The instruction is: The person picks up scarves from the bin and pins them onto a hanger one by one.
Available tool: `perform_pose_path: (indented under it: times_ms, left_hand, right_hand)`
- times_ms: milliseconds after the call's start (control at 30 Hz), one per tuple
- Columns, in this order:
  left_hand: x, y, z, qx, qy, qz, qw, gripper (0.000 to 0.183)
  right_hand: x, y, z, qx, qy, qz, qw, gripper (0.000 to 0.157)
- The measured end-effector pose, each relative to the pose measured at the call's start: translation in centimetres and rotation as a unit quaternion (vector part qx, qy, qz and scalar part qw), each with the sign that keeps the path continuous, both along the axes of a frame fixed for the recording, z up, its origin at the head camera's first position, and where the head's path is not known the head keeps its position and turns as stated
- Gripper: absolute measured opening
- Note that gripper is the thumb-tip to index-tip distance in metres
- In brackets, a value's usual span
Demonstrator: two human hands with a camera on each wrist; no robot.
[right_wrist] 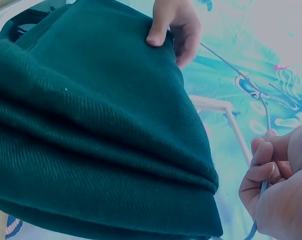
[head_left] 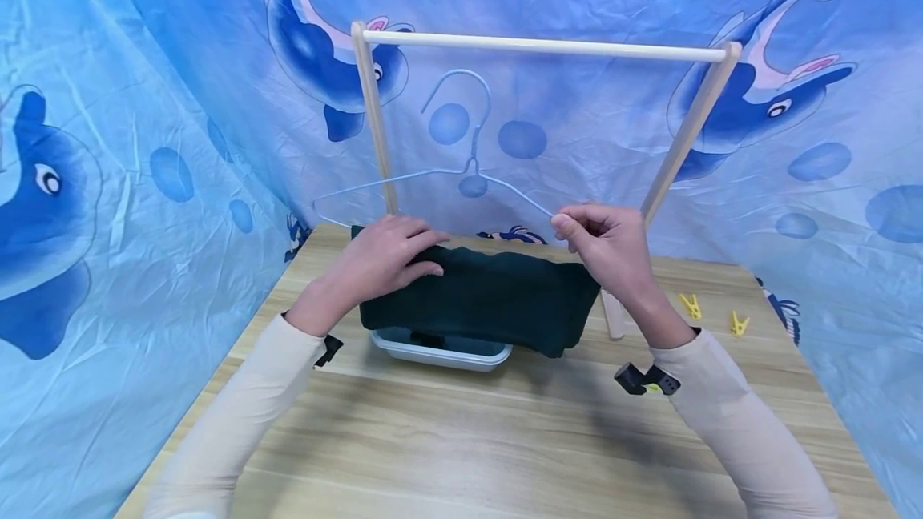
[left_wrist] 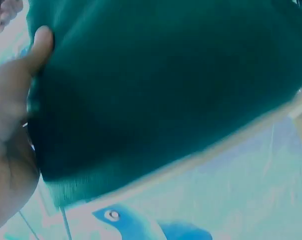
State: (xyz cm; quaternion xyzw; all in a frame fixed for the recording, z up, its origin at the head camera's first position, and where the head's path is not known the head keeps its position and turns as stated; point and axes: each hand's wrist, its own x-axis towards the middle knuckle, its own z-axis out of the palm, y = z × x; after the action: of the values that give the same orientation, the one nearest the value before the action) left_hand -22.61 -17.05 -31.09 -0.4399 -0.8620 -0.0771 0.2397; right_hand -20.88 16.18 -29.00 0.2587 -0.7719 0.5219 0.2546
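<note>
A dark green folded cloth (head_left: 476, 295) with ribbed bands hangs at the lower part of a pale blue wire hanger (head_left: 425, 173). The hanger's lower bar is hidden by it. My left hand (head_left: 382, 259) grips the cloth's upper edge, its thumb (right_wrist: 155, 37) on the near face and fingers on the far side. With thumb and curled fingers my right hand (head_left: 613, 243) holds the hanger's right sloping wire, just above the cloth's right end. In the right wrist view the wire passes through the right hand's fingers (right_wrist: 260, 167). The hanger's hook points up, apart from the rack.
Behind the hanger stands a wooden rack with a white rail (head_left: 541, 45). Under the cloth sits a white-rimmed basin (head_left: 440, 356) with something dark inside. Two yellow clothespins (head_left: 690, 306) lie on the right of the wooden table (head_left: 461, 439). Blue dolphin-print sheeting (head_left: 108, 183) surrounds the table.
</note>
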Motion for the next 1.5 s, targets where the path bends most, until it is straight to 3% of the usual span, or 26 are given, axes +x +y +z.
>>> perform_pose_path:
  times_ms: [233,500,800,933,1033,1167,1333,1500]
  left_hand:
    - [0.1,-1.8,0.3,-0.008,0.018,0.012,0.9997,0.031]
    - [-0.1,-2.7,0.8,-0.043,-0.001,0.027,0.9987,0.035]
    - [0.1,-3.7,1.0,-0.013,0.008,0.050,0.9986,0.020]
    - [0.2,-3.8,0.8,0.003,-0.002,0.050,0.9987,0.022]
    - [0.4,-3.9,0.6,0.036,-0.007,0.043,0.9984,0.027]
    - [0.9,-4.1,0.6,0.115,-0.002,0.024,0.9930,0.030]
    - [1.3,-4.5,1.0,0.199,0.049,0.004,0.9787,0.030]
    - [1.3,-4.7,1.9,0.275,0.085,-0.003,0.9577,0.025]
  right_hand:
    - [0.0,0.8,0.2,0.012,0.008,-0.009,1.000,0.009]
    - [-0.1,1.3,-0.1,0.005,0.000,0.004,1.000,0.009]
    - [-0.2,2.4,-0.3,0.004,-0.004,-0.018,1.000,0.008]
    - [-0.4,2.5,-0.4,0.008,-0.011,-0.020,1.000,0.009]
    - [-0.5,2.5,-0.4,0.011,-0.015,-0.022,1.000,0.009]
    - [-0.5,2.6,-0.3,0.013,-0.016,-0.020,1.000,0.009]
    - [-0.5,2.6,-0.1,0.012,-0.016,-0.015,1.000,0.008]
    - [-0.5,2.6,-0.1,0.016,-0.017,-0.013,1.000,0.008]
